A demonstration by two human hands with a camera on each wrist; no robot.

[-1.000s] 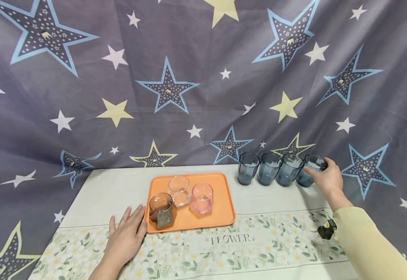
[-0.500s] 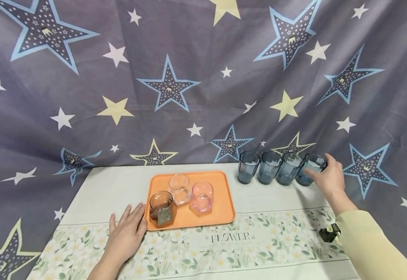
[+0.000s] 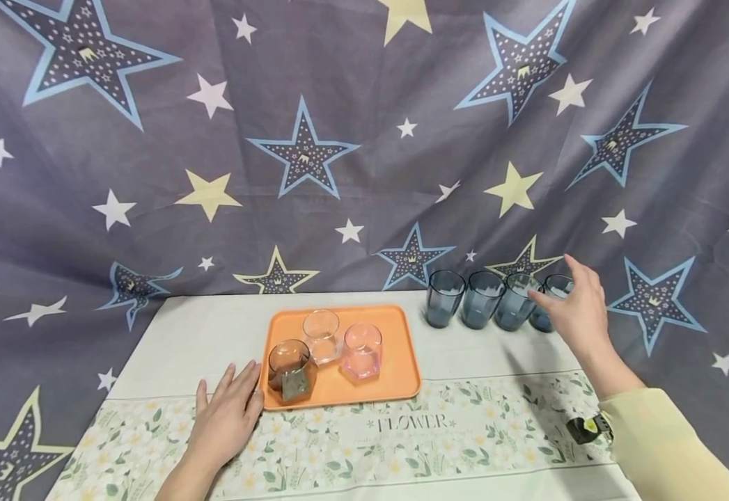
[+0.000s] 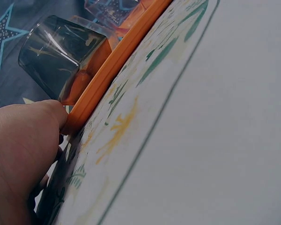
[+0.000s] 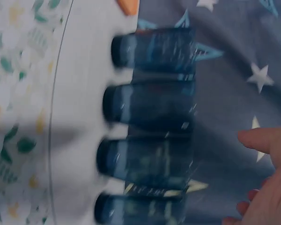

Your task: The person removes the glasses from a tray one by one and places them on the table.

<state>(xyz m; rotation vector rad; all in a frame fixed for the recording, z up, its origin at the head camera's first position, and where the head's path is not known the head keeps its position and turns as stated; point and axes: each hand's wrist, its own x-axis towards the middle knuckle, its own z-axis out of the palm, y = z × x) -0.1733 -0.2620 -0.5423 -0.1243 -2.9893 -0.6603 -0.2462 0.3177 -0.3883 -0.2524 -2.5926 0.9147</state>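
Note:
My right hand hovers above the right end of a row of blue drinking glasses, its thumb and fingers apart with nothing between them. It partly hides the rightmost blue glass in the head view. In the right wrist view the blue glasses stand clear of the spread thumb. My left hand lies with fingers extended against the left edge of an orange tray. Its thumb touches the tray's corner in the left wrist view. On the tray are a smoky brown glass, a clear glass and a pink glass.
A white tablecloth covers the table, with a floral band lettered FLOWER along the front. Behind the table hangs a dark curtain patterned with stars. The leftmost blue glass stands a little right of the tray.
My right hand has let go of the rightmost blue glass and moved up and slightly left. The glass stays at the row's end. My left hand has stayed at the tray.

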